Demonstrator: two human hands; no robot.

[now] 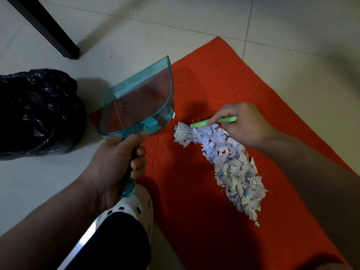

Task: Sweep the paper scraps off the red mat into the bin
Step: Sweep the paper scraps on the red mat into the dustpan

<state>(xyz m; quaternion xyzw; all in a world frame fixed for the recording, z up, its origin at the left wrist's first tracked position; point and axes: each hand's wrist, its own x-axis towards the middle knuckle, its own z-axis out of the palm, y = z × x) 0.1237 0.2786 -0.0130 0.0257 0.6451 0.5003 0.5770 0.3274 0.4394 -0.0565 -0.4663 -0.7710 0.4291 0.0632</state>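
Note:
A red mat [218, 90] lies on the tiled floor. On it a long heap of white paper scraps [226, 162] runs from the middle toward the lower right. My right hand [241, 125] grips a green brush [198, 124] whose head sits at the upper end of the heap. My left hand [118, 162] holds the handle of a clear teal dustpan [140, 102], lifted and tilted over the mat's left edge, apart from the scraps. One or two scraps cling by its rim. A bin lined with a black bag [37, 112] stands at the left.
A black table leg [48, 30] stands on the floor at the upper left. My foot in a white perforated clog [134, 205] rests by the mat's lower left edge, under my left hand. Pale tiled floor [292, 26] surrounds the mat.

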